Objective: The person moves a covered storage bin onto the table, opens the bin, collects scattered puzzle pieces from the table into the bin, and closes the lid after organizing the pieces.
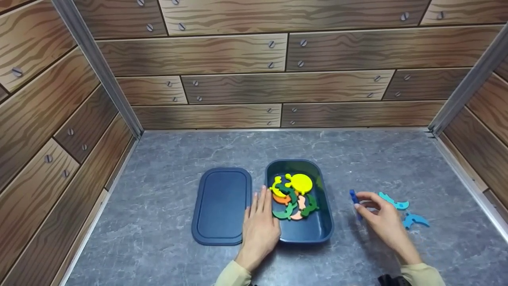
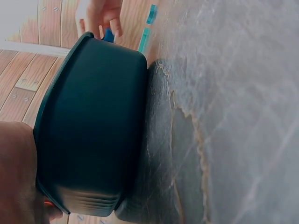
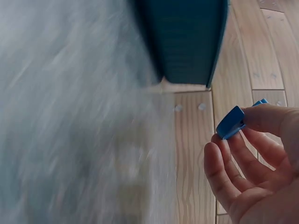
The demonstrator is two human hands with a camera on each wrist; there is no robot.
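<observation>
My right hand (image 1: 383,222) pinches a dark blue flat toy piece (image 1: 353,196) between thumb and fingers, above the table to the right of the box. In the right wrist view the blue piece (image 3: 231,123) shows at the fingertips. My left hand (image 1: 262,228) lies with straight fingers along the left rim of a dark blue open box (image 1: 326,210). Inside the box is a pile of flat animal-like pieces: a round yellow turtle shape (image 1: 301,183), another yellow piece, an orange piece (image 1: 281,199), several green pieces (image 1: 309,206) and pinkish ones.
Left of the box lies its flat dark blue lid (image 1: 222,204), partly behind my left hand. Beyond my right hand, a turquoise piece (image 1: 397,203) and a light blue piece (image 1: 416,219) lie on the grey marbled table (image 1: 158,254). Wood-patterned walls (image 1: 238,87) enclose the table at the back and sides.
</observation>
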